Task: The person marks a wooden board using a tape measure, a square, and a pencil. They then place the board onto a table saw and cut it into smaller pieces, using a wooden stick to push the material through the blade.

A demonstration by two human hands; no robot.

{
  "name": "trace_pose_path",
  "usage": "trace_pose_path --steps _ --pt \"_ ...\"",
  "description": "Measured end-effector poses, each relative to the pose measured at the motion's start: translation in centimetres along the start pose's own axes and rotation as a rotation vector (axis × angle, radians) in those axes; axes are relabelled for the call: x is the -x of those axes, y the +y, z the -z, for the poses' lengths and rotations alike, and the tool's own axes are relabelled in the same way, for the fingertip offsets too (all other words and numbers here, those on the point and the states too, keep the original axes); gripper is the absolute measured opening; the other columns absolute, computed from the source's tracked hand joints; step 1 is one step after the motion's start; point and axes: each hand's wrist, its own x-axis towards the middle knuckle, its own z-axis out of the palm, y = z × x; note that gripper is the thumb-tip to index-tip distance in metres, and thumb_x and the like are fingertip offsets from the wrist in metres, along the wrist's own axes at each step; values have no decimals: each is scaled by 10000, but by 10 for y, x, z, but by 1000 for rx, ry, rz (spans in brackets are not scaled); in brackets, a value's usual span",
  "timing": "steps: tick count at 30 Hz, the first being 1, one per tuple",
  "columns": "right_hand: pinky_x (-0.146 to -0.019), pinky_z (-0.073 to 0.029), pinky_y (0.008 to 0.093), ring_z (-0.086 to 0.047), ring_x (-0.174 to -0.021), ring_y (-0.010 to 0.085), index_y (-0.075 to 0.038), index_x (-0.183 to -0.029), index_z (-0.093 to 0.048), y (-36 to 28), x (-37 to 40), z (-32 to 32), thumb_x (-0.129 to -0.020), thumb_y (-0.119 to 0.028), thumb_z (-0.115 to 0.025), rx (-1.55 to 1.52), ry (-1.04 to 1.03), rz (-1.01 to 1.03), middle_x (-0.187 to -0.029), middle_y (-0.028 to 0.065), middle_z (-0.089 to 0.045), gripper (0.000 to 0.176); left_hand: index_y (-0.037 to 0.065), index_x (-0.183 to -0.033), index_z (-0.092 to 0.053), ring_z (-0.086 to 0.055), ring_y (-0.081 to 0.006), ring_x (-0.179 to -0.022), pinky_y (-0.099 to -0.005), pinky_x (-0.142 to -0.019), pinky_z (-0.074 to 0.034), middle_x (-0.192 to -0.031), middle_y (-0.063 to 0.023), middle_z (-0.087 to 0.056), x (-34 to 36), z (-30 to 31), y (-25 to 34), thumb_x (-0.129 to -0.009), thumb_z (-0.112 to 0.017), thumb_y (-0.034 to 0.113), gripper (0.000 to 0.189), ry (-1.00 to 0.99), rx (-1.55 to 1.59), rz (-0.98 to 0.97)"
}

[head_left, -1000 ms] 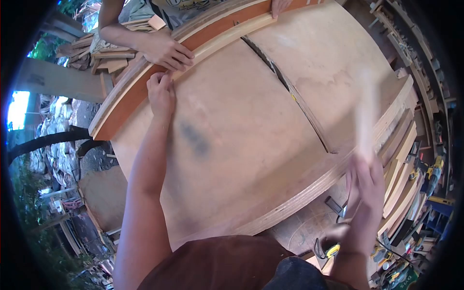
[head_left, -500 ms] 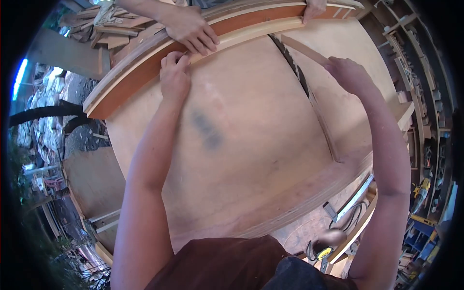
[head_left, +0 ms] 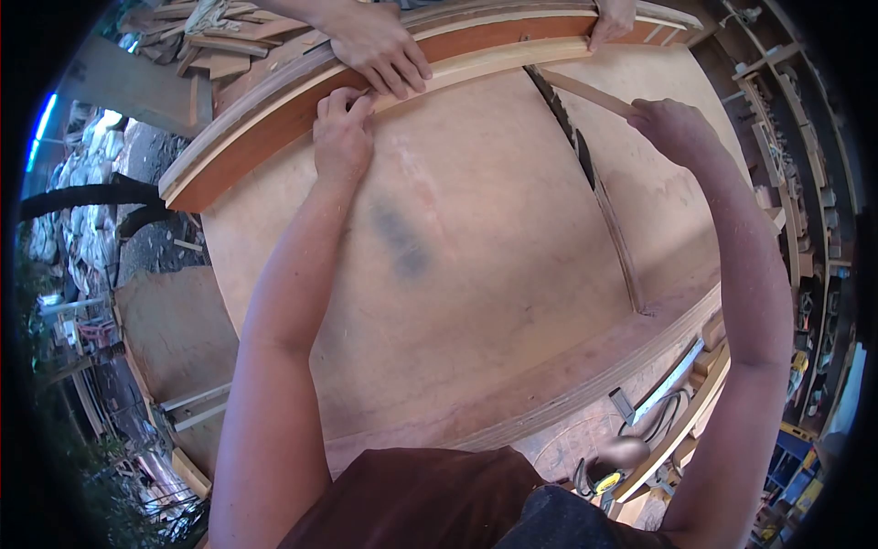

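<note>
My left hand is closed at the near end of a pale wood strip, which lies along an orange-brown fence. In my right hand is a thin wooden stick, its far tip beside the toothed saw blade. The blade stands in a long slot in the plywood table, between my two hands. Another person's hand presses on the strip just beyond my left hand. That person's other hand touches the strip's far end.
Scrap wood is piled at the upper left. Shelves of timber and tools run down the right side. Below the table's near edge lie a metal square, a yellow tape measure and a black cable.
The view has shifted slightly, so the fence, blade and hands appear a little further right. Both my hands keep their holds, and the other person's hands stay on the strip.
</note>
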Motion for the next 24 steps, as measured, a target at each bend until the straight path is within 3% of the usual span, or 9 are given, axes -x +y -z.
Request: trace_pose_path --steps 11,13,17,19,24 --pt "-815 -534 451 -672 -926 292 -158 -1175 -638 -8 -6 -4 -1015 -370 -453 -6 -34 -36 -954 92 -705 324 163 -1072 -699 -535 -262 -1076 -430 -857 -478 -1107 -36 -574 0 2 2 -813 -662 100 269 -7 -1 -12" --pt "-818 -534 449 -672 -928 289 -159 -1185 -635 -7 -5 -8 -1015 -370 -453 -20 -10 -32 -965 91 -703 326 127 -1110 -683 -537 -304 -1047 -418 -901 -466 -1097 -92 -587 -1 3 4 -822 -634 44 303 9 35 -17" --pt "-783 -529 472 -670 -892 332 -113 -1142 -635 -5 -4 -14 -999 -362 -489 -97 46 -25 -928 137 -701 322 122 -1109 -685 -538 -307 -1045 -416 -903 -464 -1099 -96 -593 -1 3 5 -828 -626 37 299 3 48 -13" --pt "-784 -530 471 -671 -893 332 -112 -1148 -634 -5 -4 -16 -1001 -365 -487 -92 55 -17 -928 138 -701 327 152 -1087 -695 -531 -283 -1075 -425 -881 -469 -1111 -53 -577 0 2 4 -825 -633 66 282 19 28 -15" --pt "-793 -531 465 -669 -907 332 -115 -1142 -635 -7 -1 -15 -1004 -370 -482 -105 47 -25 -939 135 -698 328 140 -1072 -696 -539 -298 -1055 -422 -886 -467 -1095 -76 -588 -1 2 3 -828 -624 52 269 9 32 -35"
